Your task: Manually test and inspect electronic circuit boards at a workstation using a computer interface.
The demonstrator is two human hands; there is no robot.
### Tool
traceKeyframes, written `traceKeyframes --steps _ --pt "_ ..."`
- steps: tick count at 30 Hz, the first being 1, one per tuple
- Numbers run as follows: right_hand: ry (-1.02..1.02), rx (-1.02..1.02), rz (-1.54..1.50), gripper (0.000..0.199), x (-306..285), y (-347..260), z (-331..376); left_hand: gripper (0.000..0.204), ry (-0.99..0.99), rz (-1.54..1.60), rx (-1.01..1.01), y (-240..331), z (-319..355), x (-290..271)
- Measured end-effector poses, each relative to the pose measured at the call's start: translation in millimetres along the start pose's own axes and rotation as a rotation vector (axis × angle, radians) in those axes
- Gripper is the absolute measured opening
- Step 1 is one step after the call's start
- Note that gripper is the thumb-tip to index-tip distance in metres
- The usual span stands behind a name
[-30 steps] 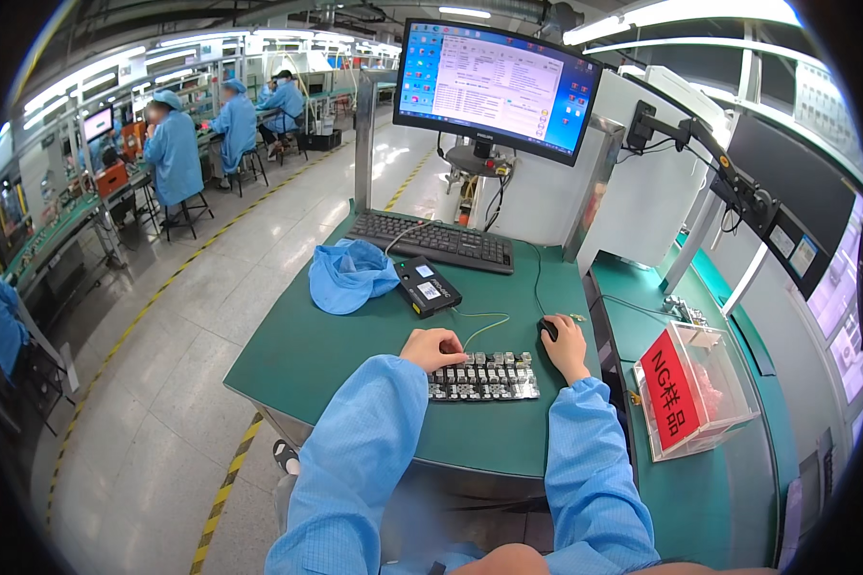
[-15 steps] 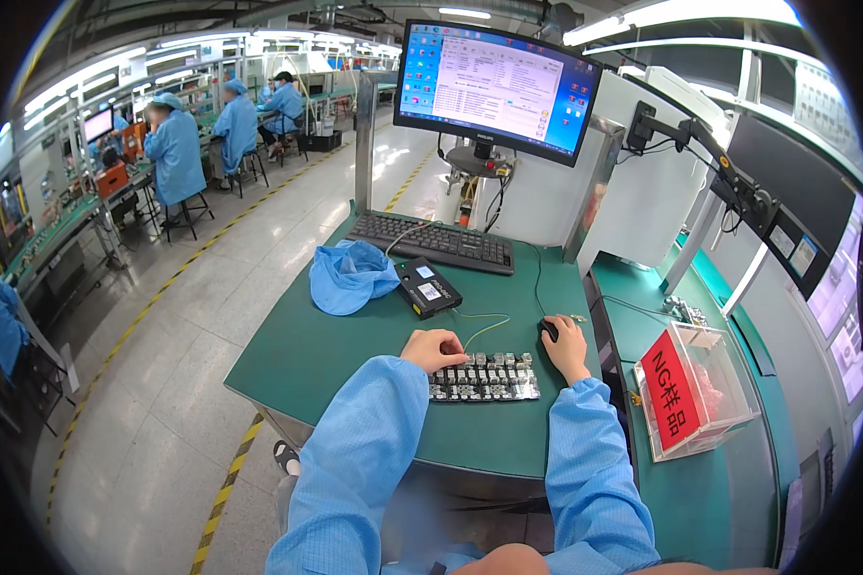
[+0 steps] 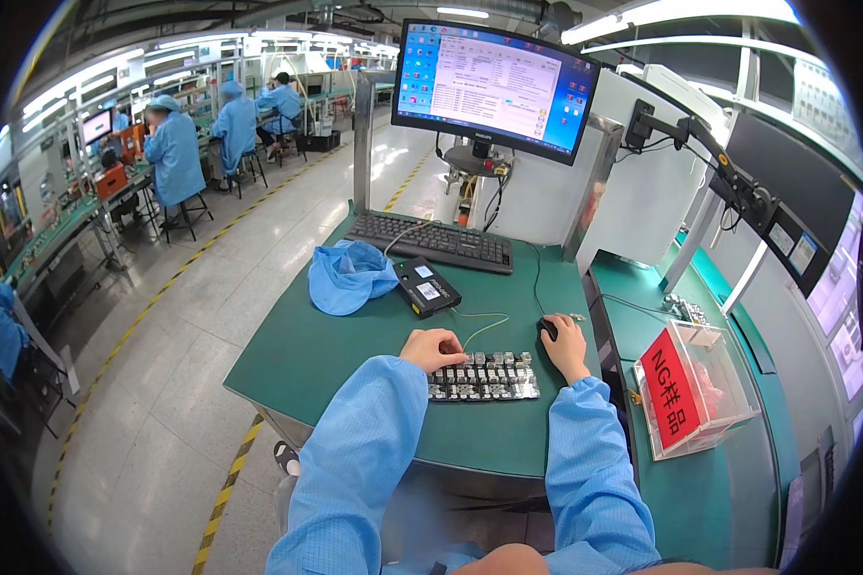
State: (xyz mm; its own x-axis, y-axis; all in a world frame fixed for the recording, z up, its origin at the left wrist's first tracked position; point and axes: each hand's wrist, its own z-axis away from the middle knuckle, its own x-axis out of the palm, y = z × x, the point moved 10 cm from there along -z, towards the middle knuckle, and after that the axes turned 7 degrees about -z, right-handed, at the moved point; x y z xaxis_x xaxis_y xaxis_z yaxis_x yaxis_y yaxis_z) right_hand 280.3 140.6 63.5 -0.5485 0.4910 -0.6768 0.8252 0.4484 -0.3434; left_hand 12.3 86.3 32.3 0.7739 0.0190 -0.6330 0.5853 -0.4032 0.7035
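Left hand (image 3: 431, 349) at one circuit panel (image 3: 489, 391), cannot tell grip; right hand (image 3: 568, 349), grip over one mouse (image 3: 548, 329).

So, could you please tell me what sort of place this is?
Probably an electronics factory: there are what look like circuit boards by the left hand, people in blue coats beyond, and striped tape along the floor.

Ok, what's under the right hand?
Under the right hand: a black computer mouse on the green tabletop. Part of its left side shows; the hand covers the rest.
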Motion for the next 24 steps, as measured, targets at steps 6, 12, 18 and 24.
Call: traceKeyframes --steps 6,12,18,24 --pt "-0.007 -0.004 0.002 0.028 1.9 1.0 0.4 0.023 -0.019 -0.002 -0.021 -1.8 0.3 1.4" --pt "-0.012 0.007 0.002 0.027 0.9 0.7 1.0 0.023 -0.011 -0.001 -0.016 -3.0 0.5 1.7" --pt "-0.005 0.001 0.000 0.027 1.2 0.7 1.0 0.024 -0.012 -0.016 -0.020 -2.3 0.4 1.4" --pt "0.001 -0.005 -0.001 0.027 1.9 1.8 0.9 0.024 -0.023 -0.010 -0.027 -3.5 -0.1 2.1"
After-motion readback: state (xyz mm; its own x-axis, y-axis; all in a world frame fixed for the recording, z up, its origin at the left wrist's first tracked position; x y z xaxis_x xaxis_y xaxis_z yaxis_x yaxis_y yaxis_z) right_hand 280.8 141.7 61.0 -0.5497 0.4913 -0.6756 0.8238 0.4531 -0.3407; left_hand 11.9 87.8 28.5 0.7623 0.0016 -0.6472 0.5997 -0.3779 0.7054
